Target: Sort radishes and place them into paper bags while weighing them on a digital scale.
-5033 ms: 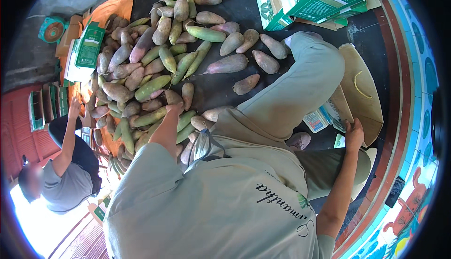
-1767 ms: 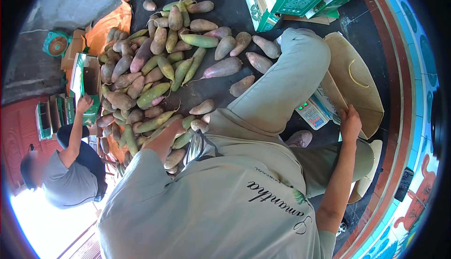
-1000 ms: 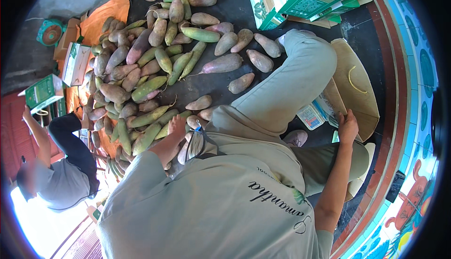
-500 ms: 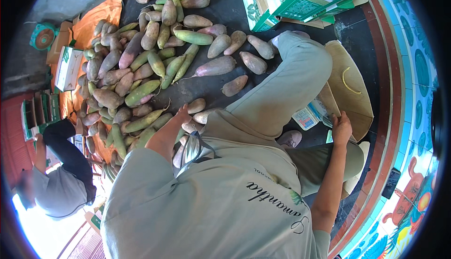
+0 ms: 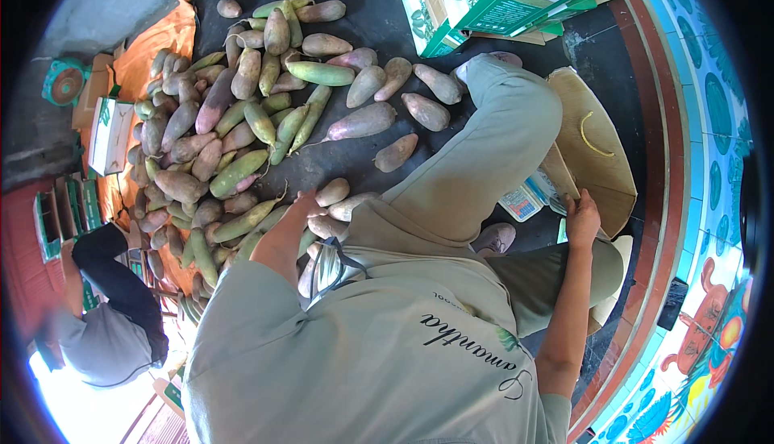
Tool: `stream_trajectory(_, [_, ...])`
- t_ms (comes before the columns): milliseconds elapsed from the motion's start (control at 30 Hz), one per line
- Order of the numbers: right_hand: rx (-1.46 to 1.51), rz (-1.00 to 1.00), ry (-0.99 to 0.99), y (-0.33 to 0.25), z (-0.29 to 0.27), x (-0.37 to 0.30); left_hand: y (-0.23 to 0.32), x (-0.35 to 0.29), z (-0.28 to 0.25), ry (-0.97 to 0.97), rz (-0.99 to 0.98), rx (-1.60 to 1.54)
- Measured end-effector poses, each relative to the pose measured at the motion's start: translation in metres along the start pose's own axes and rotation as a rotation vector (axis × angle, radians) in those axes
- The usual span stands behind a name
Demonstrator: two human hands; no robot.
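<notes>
A large heap of green and purplish-brown radishes (image 5: 242, 174) lies to my left. My left hand (image 5: 305, 205) is low at the near edge of this heap, beside a small brownish radish (image 5: 332, 192). Its fingers look stretched out and partly blend with the roots, and I see nothing held in them. On the right, my right hand (image 5: 582, 217) is closed on the upper edge of an opened cardboard box (image 5: 609, 154) with a yellow cord handle. Next to the box, partly hidden by my leg, is a white device with a keypad (image 5: 522, 202).
Green-and-white cartons (image 5: 516, 1) stand at the far right. Loose radishes (image 5: 439, 83) lie on the dark floor near my knee. A co-worker (image 5: 113, 323) sits at the left beyond the heap. A phone (image 5: 672, 304) lies by the tiled wall.
The whole view has shifted slightly. My left hand has moved a little beside the small radish; my right hand keeps its grip on the box edge.
</notes>
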State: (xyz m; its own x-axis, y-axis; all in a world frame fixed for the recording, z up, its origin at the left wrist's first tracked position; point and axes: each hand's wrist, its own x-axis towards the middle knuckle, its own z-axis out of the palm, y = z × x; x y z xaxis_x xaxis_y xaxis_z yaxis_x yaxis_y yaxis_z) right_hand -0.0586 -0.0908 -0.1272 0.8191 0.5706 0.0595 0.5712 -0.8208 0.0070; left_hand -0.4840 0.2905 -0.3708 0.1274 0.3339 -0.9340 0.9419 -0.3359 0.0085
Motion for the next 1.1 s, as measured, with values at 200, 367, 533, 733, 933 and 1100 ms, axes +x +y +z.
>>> stream_trajectory(200, [-0.006, 0.009, -0.004, 0.002, 0.005, 0.001, 0.008, -0.011, 0.0, 0.037, -0.08, 0.234])
stream_trajectory(367, [0.007, -0.016, 0.048, -0.001, 0.006, 0.002, 0.014, -0.027, 0.0, 0.223, -0.118, -0.112])
stream_trajectory(533, [0.005, 0.044, 0.002, -0.006, -0.002, 0.0, 0.045, -0.061, -0.016, 0.202, 0.009, 0.036])
stream_trajectory(733, [0.031, -0.012, 0.063, -0.009, -0.001, 0.002, 0.031, -0.027, -0.039, 0.192, 0.041, -0.247])
stream_trajectory(933, [0.039, 0.004, 0.085, -0.007, 0.001, -0.002, 0.094, -0.109, -0.125, 0.451, 0.364, -0.754])
stream_trajectory(1100, [0.038, -0.017, 0.12, -0.01, 0.003, -0.002, 0.184, -0.227, -0.188, 0.607, 0.874, -0.738])
